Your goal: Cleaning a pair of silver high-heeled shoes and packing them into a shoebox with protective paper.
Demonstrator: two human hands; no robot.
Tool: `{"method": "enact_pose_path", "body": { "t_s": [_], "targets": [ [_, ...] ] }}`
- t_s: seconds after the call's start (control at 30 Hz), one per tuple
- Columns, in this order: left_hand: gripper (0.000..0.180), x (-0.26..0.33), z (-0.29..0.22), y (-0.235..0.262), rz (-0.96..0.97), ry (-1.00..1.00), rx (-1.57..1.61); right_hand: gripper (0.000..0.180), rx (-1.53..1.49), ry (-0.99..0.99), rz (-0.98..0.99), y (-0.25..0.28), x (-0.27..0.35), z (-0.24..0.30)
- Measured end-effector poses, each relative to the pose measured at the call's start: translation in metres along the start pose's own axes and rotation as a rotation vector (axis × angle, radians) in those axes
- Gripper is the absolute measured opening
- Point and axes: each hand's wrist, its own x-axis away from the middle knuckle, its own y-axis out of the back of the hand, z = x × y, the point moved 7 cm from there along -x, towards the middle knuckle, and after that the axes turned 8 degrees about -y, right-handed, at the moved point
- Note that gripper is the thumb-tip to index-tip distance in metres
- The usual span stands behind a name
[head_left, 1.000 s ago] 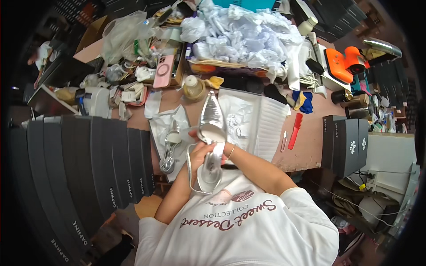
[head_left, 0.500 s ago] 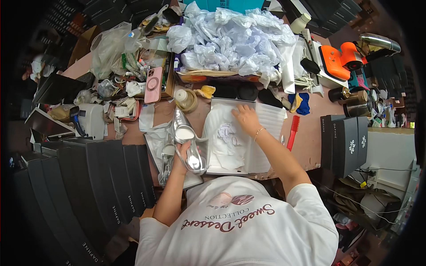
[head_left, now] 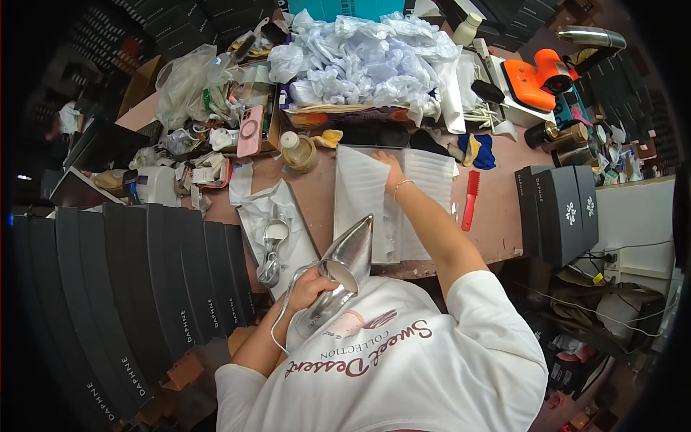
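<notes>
Clamped: my left hand [head_left: 311, 286] grips silver shoe [head_left: 344, 268] at its middle | right hand [head_left: 392, 173] flat, fingers apart, on white paper [head_left: 363, 194] | shoe looks stiff, slick; I'd hold its sides.

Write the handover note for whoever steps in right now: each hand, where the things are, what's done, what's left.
Left hand: holds a silver pointed shoe by its heel end, close to the body, above the table edge.
Right hand: flat on the white tissue paper inside the open shoe box, holding nothing.
The second silver shoe lies on white wrapping, left of the box.
Done: box open and lined with paper.
Left: neither shoe is in the box yet.
</notes>
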Motion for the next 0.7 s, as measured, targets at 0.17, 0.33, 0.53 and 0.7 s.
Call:
{"method": "enact_pose_path", "body": {
  "t_s": [0.17, 0.33, 0.53, 0.7],
  "targets": [
    [0.044, 0.031, 0.003, 0.013, -0.315, -0.056, 0.573, 0.014, -0.832, -0.596, -0.287, 0.031, 0.004, -0.064],
    [0.064, 0.027, 0.006, 0.006, -0.008, -0.117, 0.700, 0.016, -0.884, -0.559, -0.424, 0.190, 0.053, -0.129],
    [0.061, -0.017, -0.032, -0.057, 0.243, -0.048, 0.617, 0.023, -1.475, -0.521, -0.082, 0.174, 0.079, -0.088],
    [0.065, -0.028, -0.039, -0.070, 0.185, 0.077, 0.067, 0.026, -1.505, -0.641, 0.219, 0.117, 0.103, -0.013]
  ]
}}
